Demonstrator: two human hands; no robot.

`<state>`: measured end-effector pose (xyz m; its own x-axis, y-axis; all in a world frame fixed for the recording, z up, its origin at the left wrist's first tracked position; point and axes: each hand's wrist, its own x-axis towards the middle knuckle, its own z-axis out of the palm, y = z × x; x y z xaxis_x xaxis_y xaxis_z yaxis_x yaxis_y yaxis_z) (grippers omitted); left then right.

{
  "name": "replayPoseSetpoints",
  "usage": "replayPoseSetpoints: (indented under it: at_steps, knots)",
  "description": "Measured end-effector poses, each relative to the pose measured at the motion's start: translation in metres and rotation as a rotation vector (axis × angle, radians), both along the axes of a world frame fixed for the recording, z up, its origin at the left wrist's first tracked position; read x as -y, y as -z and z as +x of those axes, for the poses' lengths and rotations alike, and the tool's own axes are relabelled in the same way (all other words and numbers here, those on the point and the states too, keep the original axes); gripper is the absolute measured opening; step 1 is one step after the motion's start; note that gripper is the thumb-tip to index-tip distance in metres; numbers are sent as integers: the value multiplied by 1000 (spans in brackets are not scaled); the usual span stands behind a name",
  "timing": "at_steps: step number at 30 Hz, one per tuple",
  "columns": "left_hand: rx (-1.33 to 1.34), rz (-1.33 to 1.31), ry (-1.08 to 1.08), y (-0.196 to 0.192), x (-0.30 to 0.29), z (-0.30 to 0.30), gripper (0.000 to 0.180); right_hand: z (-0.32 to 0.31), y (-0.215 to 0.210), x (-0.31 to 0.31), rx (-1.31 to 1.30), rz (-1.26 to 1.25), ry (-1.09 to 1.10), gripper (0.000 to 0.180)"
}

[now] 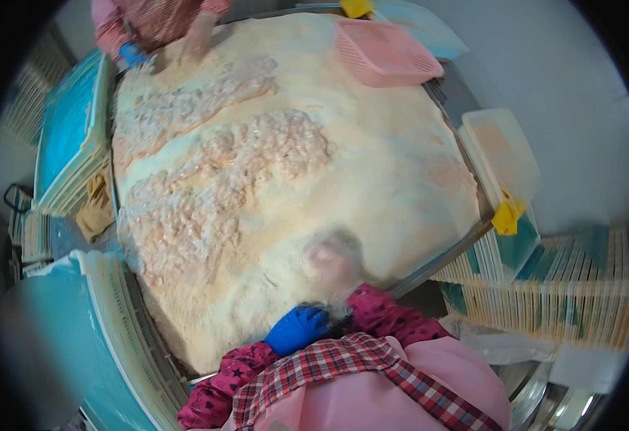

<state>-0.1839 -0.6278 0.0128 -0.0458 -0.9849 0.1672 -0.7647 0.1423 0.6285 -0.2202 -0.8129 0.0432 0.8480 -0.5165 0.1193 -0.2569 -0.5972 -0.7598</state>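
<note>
My left hand point(296, 330), in a blue glove, is low at the table's near edge. Its fingers look curled in, and whatever they may hold is hidden. Ahead of it and to the right, my right hand point(334, 262) is smeared by motion, so its fingers cannot be made out. It is over a wide bed of pale, cream-coloured crumbs point(393, 187) that covers the table. Left of it, wet, pale pink lumps point(185, 219) that look like raw meat lie in a broad band. A second band of lumps point(192, 108) runs farther back.
At the far left a person point(160, 25) reaches onto the crumbs, one hand blue-gloved. A pink basket point(386, 54) sits at the far right corner. Stacked trays point(74, 136) line the left side; more stacked trays point(544, 294) stand at right. Yellow cloth point(508, 214) hangs by the right edge.
</note>
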Motion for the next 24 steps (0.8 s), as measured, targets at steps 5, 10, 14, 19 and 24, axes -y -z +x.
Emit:
replayPoseSetpoints:
  at_steps: [5, 10, 14, 19, 24]
  knots:
    - [158, -98, -189, 10, -23, -3, 38, -6, 29, 98, 336, -78, 500, 7]
    - [266, -30, -434, -4, -33, 15, 36, 33, 61, 19, 305, 12, -52, 12]
    - [202, -21, -899, -4, -83, 57, 35, 53, 19, -63, 198, -298, -700, 12]
    - [-477, -197, -1313, 15, -134, 74, 34, 38, 37, -31, 120, -118, -305, 20]
    - [-435, -35, -929, -14, -92, 84, 45, 52, 5, -17, 14, 712, -290, 19]
